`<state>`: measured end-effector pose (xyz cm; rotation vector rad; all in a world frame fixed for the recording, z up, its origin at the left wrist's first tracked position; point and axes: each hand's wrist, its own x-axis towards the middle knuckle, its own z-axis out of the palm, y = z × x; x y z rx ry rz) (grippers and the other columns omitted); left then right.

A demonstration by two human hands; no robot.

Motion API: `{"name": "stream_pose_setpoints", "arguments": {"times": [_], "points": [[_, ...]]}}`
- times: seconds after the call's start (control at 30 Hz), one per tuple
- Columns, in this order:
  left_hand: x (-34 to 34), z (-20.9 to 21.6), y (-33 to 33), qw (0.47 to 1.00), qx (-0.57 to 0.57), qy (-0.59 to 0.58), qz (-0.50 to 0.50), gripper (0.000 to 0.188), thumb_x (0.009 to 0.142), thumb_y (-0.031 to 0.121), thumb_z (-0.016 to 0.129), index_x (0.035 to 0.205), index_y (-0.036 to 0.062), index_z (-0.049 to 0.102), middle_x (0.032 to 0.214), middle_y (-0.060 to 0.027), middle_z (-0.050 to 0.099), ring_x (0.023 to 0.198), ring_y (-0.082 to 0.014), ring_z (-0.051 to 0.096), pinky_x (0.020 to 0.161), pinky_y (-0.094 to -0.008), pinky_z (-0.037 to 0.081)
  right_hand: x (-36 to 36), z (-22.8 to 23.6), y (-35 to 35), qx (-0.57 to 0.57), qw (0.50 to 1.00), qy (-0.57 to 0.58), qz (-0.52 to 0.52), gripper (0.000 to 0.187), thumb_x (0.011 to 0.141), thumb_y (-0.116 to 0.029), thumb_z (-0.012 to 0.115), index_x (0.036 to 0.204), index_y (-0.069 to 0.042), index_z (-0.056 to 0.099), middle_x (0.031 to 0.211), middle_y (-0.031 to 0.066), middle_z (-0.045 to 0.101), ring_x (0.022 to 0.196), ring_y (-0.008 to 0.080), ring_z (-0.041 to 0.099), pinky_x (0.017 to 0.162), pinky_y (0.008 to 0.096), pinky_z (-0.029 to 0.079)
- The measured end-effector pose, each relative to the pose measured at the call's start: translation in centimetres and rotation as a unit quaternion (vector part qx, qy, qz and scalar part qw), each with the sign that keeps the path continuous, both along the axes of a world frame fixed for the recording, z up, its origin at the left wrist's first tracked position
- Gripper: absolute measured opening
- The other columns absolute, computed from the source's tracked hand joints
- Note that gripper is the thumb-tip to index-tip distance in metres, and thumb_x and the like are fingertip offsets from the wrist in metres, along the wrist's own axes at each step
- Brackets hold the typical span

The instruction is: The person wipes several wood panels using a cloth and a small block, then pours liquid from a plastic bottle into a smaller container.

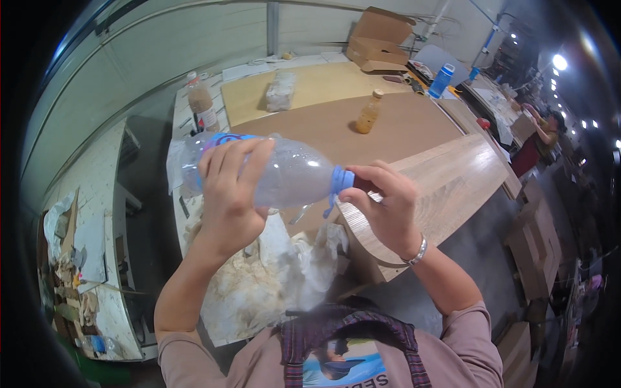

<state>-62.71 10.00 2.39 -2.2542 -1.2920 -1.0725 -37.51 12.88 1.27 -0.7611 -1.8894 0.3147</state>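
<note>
A large clear plastic bottle [294, 171] with a blue label is held sideways above the worktable, its neck pointing right. My left hand [236, 181] wraps round its body near the label. At the neck, the thumb and fingers of my right hand [387, 200] pinch the blue cap [343, 179]. A loose blue strip hangs from the neck ring. The bottle's inside looks cloudy. Below my hands lie crumpled whitish cloths [278, 271], stained brown in places.
A wood-grain board [446, 181] with a rounded end lies at the right. On the table stand a small bottle of amber liquid [369, 113], a wrapped white block [281, 92], a brownish bottle [202, 103], a blue bottle [442, 81] and an open cardboard box [378, 42]. Another person [540, 139] works far right.
</note>
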Motion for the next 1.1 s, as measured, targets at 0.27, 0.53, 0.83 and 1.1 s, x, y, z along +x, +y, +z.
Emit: {"name": "stream_pose_setpoints", "arguments": {"times": [0.27,0.53,0.83,1.1], "points": [[0.4,-2.0,-0.3,0.998,0.030,0.041,0.046,0.069,0.062,0.003,0.062,0.130,-0.0033,0.056,0.125,-0.0203,0.058,0.120,-0.0402,0.053,0.109,-0.0516,0.032,-1.4,-1.6,-0.2,-0.407,0.897,0.165,0.046,0.034,0.099,-0.025,0.064,0.082,0.004,0.060,0.055,0.0063,0.057,0.044,0.0116,0.057,0.039,0.0282,0.044],[0.8,-3.6,-0.3,0.991,0.050,0.116,0.044,0.070,0.062,-0.001,0.057,0.132,-0.0062,0.054,0.129,-0.0208,0.056,0.126,-0.0393,0.051,0.111,-0.0529,0.029,-1.3,-4.3,0.0,-0.621,0.737,0.253,0.084,0.057,0.104,-0.053,0.048,0.071,-0.007,0.050,0.051,-0.0023,0.038,0.038,0.0098,0.041,0.036,0.0273,0.035],[-5.5,-4.2,-0.1,0.989,0.058,0.122,0.058,0.052,0.095,0.032,0.053,0.133,-0.0028,0.056,0.129,-0.0196,0.059,0.123,-0.0374,0.055,0.111,-0.0545,0.031,-4.8,-5.3,0.0,-0.680,0.667,0.273,0.132,0.049,0.101,-0.052,0.055,0.085,-0.006,0.057,0.064,0.0014,0.051,0.053,0.0119,0.053,0.047,0.0266,0.043],[-21.9,-3.6,4.6,0.854,0.026,-0.512,0.088,0.098,0.062,-0.005,0.086,0.146,0.0031,0.039,0.138,-0.0115,0.054,0.126,-0.0244,0.054,0.108,-0.0388,0.043,7.3,-9.2,-1.8,-0.311,0.934,-0.083,-0.156,0.008,0.089,-0.006,0.065,0.089,0.002,0.065,0.073,0.0039,0.058,0.070,0.0093,0.053,0.064,0.0264,0.045]]}}
